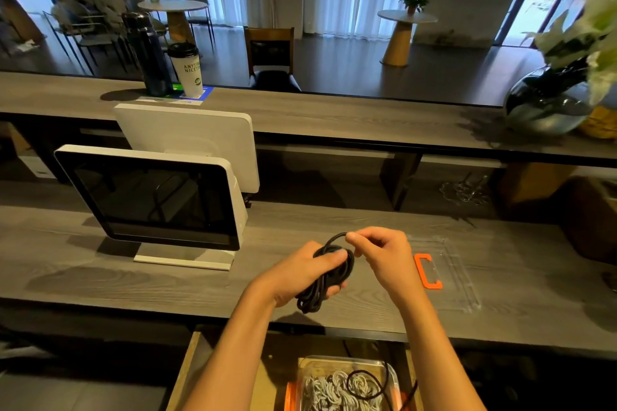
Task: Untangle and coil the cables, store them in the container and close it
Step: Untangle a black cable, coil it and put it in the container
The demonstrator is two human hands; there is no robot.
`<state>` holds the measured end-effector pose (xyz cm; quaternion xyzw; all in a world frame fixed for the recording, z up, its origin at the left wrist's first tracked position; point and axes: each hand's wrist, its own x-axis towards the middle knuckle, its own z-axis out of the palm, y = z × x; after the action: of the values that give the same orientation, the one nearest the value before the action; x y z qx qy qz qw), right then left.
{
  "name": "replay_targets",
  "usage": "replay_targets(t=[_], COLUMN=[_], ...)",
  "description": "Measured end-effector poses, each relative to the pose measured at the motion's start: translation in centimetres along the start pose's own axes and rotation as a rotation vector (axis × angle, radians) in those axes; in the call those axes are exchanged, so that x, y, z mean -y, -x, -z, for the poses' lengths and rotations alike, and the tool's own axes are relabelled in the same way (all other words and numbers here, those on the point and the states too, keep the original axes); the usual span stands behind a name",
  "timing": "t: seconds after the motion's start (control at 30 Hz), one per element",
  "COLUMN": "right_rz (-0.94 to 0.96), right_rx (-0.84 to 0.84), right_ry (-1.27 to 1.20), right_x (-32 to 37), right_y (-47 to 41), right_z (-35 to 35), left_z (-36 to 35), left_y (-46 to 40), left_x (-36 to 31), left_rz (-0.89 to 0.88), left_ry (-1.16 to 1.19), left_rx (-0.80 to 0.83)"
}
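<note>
Fingers of left hand [302, 272] curl around black cable [329, 277], bundled in tight loops; right hand [384, 255] pinches its upper strand, fingertips together.

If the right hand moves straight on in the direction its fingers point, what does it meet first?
The right hand, pinching a black cable strand, points leftward at the coiled black cable bundle gripped by the left hand. It would likely meet that coil first; depth is uncertain.

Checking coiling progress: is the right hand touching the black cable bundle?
Touching. The head view shows the right hand pinching a strand of the black cable bundle held by the left hand.
</note>
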<state>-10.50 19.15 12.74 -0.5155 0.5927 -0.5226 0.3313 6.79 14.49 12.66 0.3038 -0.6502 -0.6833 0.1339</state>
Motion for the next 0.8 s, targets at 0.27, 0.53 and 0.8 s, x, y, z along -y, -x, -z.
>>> replay_targets(t=[0.27, 0.53, 0.8], right_rz=[-0.200, -0.213, 0.045], right_rx=[0.116, 0.242, 0.308], right_ry=[-0.018, 0.035, -0.016], right_x=[-1.8, -3.1, -1.4], right_y=[0.1, 0.5, 0.5], right_z=[0.3, 1.0, 0.7], left_z=[0.1, 4.5, 3.8], left_y=[-1.3, 0.5, 0.6], left_x=[0.4, 0.4, 0.7], left_rz=[-0.019, -0.275, 0.105], left_ry=[0.442, 1.270, -0.002], left_rx=[-0.741, -0.825, -0.977])
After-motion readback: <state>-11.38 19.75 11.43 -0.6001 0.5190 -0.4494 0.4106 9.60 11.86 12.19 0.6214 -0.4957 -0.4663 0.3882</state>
